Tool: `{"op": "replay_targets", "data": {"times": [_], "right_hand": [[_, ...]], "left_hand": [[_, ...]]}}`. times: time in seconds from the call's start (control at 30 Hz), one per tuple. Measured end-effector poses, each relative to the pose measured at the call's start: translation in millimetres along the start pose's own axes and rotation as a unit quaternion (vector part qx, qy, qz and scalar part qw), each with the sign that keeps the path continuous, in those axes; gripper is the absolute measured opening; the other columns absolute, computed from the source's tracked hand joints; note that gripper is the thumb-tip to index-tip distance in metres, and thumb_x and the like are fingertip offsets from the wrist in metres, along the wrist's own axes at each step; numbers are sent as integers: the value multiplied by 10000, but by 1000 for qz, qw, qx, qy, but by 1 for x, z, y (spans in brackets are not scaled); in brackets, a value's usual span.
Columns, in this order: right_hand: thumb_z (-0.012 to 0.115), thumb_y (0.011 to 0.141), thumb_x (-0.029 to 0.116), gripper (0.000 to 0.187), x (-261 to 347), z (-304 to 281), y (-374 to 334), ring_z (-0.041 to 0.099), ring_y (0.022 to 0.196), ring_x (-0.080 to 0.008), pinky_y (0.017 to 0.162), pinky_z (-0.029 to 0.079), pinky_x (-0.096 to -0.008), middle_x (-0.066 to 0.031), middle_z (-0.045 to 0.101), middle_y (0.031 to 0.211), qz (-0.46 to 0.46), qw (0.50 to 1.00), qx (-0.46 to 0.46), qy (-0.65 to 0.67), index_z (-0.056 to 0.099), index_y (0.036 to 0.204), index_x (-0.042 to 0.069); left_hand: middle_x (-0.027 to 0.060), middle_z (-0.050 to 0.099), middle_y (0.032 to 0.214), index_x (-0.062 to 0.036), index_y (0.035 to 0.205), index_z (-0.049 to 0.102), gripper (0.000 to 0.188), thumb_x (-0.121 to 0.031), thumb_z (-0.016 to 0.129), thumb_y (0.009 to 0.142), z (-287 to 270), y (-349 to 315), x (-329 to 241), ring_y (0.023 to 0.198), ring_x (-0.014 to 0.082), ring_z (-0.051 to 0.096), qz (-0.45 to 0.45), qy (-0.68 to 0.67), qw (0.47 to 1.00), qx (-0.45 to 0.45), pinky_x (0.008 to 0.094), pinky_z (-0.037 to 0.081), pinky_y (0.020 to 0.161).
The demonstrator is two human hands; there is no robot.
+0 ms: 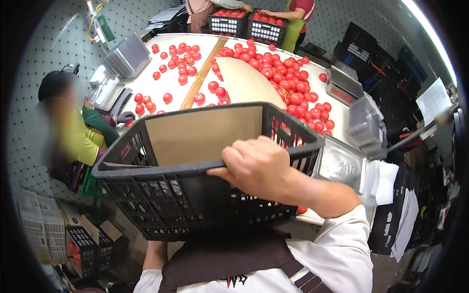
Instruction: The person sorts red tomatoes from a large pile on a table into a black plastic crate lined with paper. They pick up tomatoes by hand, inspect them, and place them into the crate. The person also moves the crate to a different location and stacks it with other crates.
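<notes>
A black slatted plastic crate (210,200) is held up in front of my body, over the near edge of the table. My right hand (256,163) grips its near rim, fingers wrapped over the top. My left forearm (155,254) goes up under the crate's left side, and the crate hides that hand. Inside the crate, a brown cardboard sheet (205,132) stands against the far wall. A pale cardboard flap (249,80) shows just beyond the far rim. Past it, many red tomatoes (293,97) lie heaped on the white table (161,85), with others scattered at left.
A metal tray (342,163), clear plastic boxes (364,124) and a scale (342,88) line the right side. At left works a person in yellow and green (85,132). Two more people handle tomato-filled crates (266,30) at the far end. Cardboard-lined crates (90,249) stand lower left.
</notes>
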State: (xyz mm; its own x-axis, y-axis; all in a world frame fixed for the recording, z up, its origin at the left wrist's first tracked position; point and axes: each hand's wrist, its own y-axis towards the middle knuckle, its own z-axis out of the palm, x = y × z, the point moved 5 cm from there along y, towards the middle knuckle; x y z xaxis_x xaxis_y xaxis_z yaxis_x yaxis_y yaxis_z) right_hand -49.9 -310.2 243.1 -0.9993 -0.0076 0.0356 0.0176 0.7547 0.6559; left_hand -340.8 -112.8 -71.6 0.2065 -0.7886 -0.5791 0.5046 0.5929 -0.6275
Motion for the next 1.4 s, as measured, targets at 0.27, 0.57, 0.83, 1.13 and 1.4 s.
{"op": "replay_targets", "data": {"times": [0.27, 0.57, 0.83, 1.13, 1.4], "right_hand": [[757, 777, 380, 392, 67, 50, -42, 566, 547, -188, 541, 427, -318, -15, 500, 604, 4, 998, 51, 34, 484, 675, 118], [756, 752, 357, 345, 137, 60, -96, 543, 641, -213, 598, 400, -349, -41, 494, 718, 52, 978, 172, 106, 517, 757, 109], [699, 877, 278, 386, 68, 32, -89, 656, 944, -294, 798, 523, -383, -116, 654, 1046, 128, 816, 421, 374, 589, 1150, 29], [673, 863, 553, 861, -417, 222, -272, 573, 1112, -382, 952, 484, -435, -298, 535, 1265, 736, 440, -9, 514, 407, 1350, -106], [772, 782, 507, 582, -418, 351, -261, 536, 1190, -287, 972, 447, -442, -112, 630, 1196, 831, 320, -132, 437, 604, 1187, 124]], "left_hand": [[34, 626, 1222, -158, 1257, 582, 545, -597, 442, 966, -82, -16, 10, 1154, 213, 564, 22, -51, 998, -13, 496, 407, 970], [31, 610, 1282, -148, 1304, 566, 556, -577, 480, 960, -176, -83, -10, 1217, 224, 543, 19, 33, 999, -20, 515, 403, 998], [47, 575, 1248, -108, 1350, 508, 547, -504, 489, 973, -180, -68, 15, 1176, 225, 538, 101, 21, 977, -187, 431, 453, 964], [58, 584, 1128, -84, 1302, 517, 428, -363, 502, 977, -70, -37, 1, 1079, 199, 559, 122, 27, 969, -214, 368, 456, 960], [56, 588, 1095, -75, 1230, 532, 337, -292, 510, 973, -90, -42, 11, 1040, 189, 560, 123, 16, 962, -245, 351, 457, 935]]}}
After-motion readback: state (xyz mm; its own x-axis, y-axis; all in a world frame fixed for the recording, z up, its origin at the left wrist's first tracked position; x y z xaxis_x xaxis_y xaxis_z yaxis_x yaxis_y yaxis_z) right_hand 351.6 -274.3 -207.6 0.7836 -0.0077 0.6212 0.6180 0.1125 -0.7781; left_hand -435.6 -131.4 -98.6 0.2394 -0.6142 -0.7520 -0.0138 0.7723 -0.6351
